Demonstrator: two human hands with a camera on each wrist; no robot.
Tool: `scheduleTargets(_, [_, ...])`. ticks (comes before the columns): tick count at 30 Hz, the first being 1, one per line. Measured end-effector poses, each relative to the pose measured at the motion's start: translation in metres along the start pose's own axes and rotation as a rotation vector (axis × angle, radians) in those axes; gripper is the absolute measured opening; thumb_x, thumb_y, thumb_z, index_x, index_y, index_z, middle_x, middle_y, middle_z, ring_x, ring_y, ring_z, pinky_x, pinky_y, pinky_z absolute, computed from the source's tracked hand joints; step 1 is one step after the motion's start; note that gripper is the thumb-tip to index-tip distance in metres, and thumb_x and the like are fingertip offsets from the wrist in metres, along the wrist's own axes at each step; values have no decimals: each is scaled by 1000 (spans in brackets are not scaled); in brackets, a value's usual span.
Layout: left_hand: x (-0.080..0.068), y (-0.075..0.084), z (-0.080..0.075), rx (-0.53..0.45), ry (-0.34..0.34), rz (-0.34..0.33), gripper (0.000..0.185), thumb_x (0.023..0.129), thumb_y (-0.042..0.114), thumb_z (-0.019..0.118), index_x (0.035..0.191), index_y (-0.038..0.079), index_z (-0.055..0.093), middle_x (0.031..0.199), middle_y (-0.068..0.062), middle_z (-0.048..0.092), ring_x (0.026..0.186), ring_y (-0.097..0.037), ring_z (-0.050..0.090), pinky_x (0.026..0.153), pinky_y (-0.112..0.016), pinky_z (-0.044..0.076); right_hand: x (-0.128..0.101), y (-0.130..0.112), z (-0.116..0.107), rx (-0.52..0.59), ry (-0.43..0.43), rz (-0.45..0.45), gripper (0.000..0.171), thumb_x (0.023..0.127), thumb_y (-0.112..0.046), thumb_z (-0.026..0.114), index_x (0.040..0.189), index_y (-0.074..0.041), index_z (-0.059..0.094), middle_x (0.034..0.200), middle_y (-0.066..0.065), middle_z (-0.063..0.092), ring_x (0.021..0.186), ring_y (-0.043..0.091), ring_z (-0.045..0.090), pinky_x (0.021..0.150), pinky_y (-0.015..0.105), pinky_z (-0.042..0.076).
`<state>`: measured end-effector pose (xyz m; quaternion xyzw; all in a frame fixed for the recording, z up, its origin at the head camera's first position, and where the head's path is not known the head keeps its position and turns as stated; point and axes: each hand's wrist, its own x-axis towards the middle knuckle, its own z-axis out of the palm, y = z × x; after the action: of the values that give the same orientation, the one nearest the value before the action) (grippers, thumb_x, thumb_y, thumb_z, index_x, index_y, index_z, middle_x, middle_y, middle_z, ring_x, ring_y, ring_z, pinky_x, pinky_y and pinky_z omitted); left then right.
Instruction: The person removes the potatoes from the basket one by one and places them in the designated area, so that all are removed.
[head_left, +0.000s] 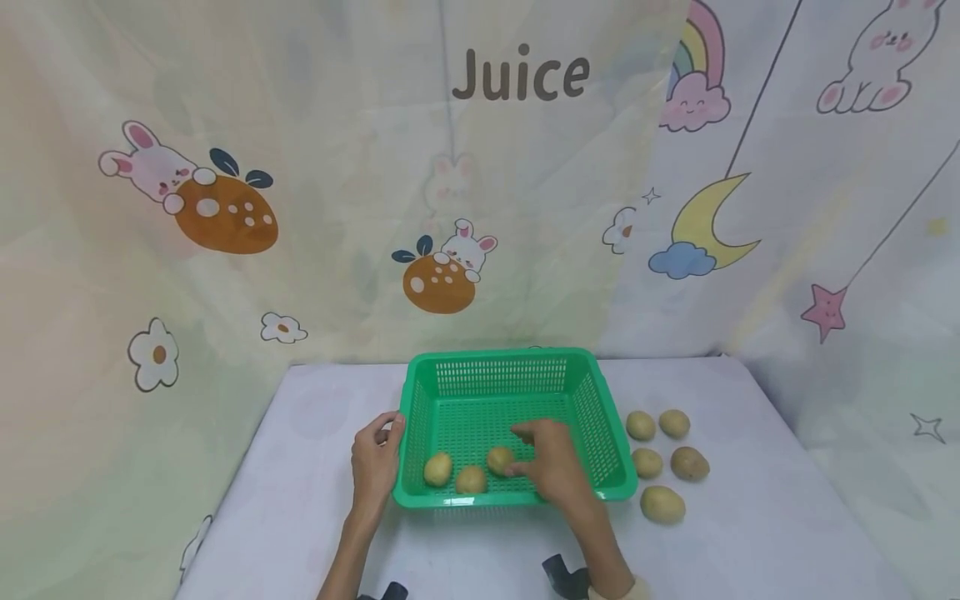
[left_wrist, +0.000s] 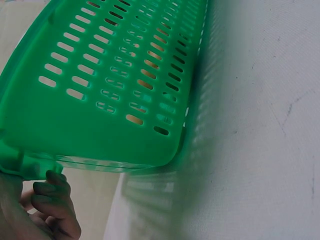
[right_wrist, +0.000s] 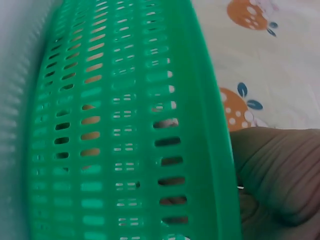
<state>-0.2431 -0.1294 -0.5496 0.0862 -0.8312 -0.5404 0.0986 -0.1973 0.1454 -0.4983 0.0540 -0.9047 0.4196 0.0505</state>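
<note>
The head view looks forward and down over the whole table [head_left: 300, 500] from some way back, while both wrist views sit hard against the green basket's [head_left: 517, 392] slotted walls — their one shared thing.

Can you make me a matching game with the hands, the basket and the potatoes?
Things:
1. left hand
2. right hand
3. green basket
4. five potatoes

Places:
A. lying on the white table, to the right of the basket
B. reaching inside the basket, on a potato
C. standing on the table with three potatoes in it
D. holding the basket's left rim

Pairs: 1-D, 2-B, 3-C, 4-A
</note>
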Motion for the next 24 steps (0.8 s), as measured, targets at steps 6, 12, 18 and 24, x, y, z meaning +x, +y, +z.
scheduleTargets(6, [-1,1,-1,2,2,-8,43,114,35,59,138,2,72,92,-19,81,66,-15,69,59,-25,53,3,-4,13,-34,-20,-4,50,79,0,92,126,8,75,127,25,77,125,46,72,105,62,57])
scheduleTargets(12, [-2,1,0,-14,13,-1,42,114,34,59,136,1,73,91,-19,81,66,-15,69,59,-26,54,8,-9,23,-53,-46,-1,59,68,7,94,123,13,73,125,31,75,121,51,71,100,63,59])
scheduleTargets(18, [-2,3,0,-17,9,-2,44,114,36,59,137,1,72,89,-18,81,64,-14,67,58,-26,52,11,-10,32,-141,-29,-70,62,54,16,94,112,13,72,112,30,77,102,42,74,87,53,64])
scheduleTargets(24, [-2,2,0,-14,19,7,43,114,36,59,135,2,73,89,-18,81,66,-14,68,60,-25,53,13,-12,36,-197,-20,-83,45,56,23,86,94,6,70,83,15,72,72,21,63,63,35,58])
